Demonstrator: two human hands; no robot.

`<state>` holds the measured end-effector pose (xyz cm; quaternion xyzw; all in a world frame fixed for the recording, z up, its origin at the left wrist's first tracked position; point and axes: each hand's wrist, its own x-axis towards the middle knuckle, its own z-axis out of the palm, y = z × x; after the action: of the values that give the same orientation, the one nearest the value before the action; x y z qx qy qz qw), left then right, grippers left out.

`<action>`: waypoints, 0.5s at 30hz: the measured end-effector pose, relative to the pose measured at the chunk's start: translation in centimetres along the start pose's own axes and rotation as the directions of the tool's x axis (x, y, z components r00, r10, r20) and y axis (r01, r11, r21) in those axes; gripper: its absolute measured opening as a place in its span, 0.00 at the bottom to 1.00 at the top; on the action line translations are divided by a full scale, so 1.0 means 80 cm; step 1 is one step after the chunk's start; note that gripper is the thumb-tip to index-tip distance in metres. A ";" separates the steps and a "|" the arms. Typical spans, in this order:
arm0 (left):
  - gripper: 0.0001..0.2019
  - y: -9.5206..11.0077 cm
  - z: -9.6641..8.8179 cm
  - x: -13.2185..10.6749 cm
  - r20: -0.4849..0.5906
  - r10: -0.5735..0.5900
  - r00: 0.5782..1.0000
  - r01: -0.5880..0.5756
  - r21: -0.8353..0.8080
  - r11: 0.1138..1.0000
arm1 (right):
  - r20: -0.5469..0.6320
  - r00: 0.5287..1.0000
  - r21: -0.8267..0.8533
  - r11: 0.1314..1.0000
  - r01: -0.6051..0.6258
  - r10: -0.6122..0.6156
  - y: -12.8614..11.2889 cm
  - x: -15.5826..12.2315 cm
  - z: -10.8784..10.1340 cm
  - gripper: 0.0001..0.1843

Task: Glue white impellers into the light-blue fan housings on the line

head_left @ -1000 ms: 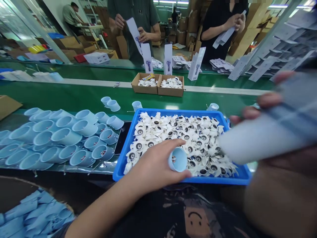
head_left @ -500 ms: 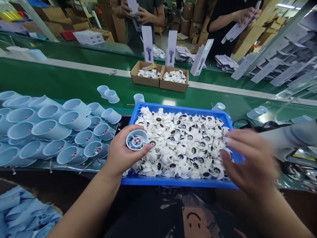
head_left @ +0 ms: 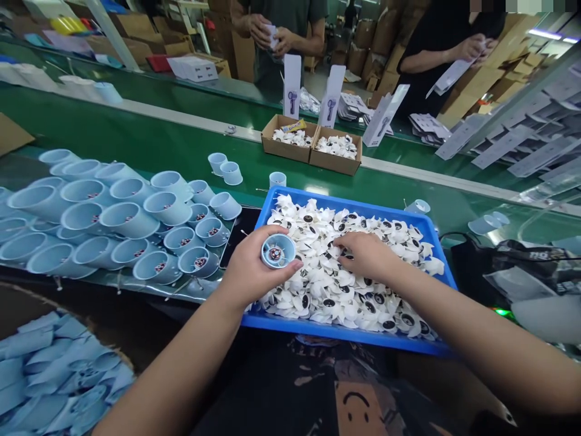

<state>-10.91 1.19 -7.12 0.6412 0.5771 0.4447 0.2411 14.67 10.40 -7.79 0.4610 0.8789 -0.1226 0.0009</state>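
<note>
My left hand (head_left: pixel 252 271) is closed round a light blue round housing (head_left: pixel 278 251), its open end facing up with a small motor inside. It hovers over the left end of a blue tray (head_left: pixel 345 332) heaped with white fan blades (head_left: pixel 327 290). My right hand (head_left: pixel 365 254) rests on the pile in the middle of the tray, fingers curled down onto a blade; whether it grips one is hidden.
A heap of light blue housings (head_left: pixel 113 227) lies left of the tray. Beyond runs a green conveyor (head_left: pixel 136 145) with two cardboard boxes (head_left: pixel 313 148) of blades and upright white cartons (head_left: pixel 331 103). Two people stand across it folding cartons. Black bags (head_left: pixel 499 266) lie to the right.
My right hand came in from the right and settled on the blades in the tray. My left hand turned the housing open end up and held it over the tray's left end.
</note>
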 end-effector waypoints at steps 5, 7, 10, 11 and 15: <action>0.26 -0.001 0.001 0.004 0.025 -0.038 0.999 0.038 0.006 0.999 | -0.053 0.993 0.175 0.980 -0.091 0.101 -0.007 0.000 0.001 0.12; 0.26 0.000 0.000 0.003 -0.018 -0.063 0.998 0.063 0.005 0.998 | -0.069 0.989 0.301 0.948 -0.103 0.129 -0.011 -0.011 -0.011 0.12; 0.27 0.009 -0.001 -0.006 -0.044 -0.107 0.993 0.104 -0.071 0.992 | -0.044 0.991 0.587 0.806 -0.077 0.126 -0.023 -0.044 -0.036 0.17; 0.28 0.014 -0.001 -0.010 -0.019 -0.107 0.994 0.104 -0.109 0.989 | 0.001 0.994 0.758 0.648 -0.070 0.105 -0.028 -0.056 -0.042 0.18; 0.30 0.048 0.003 -0.024 0.179 0.036 0.983 -0.019 -0.093 0.996 | 0.122 0.989 0.940 -0.311 -0.142 -0.082 -0.045 -0.092 -0.048 0.18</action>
<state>-8.56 -1.40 -4.67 0.6752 0.5232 0.4138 0.3150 16.39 3.28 -2.47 0.2835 0.4013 -0.8144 -0.3087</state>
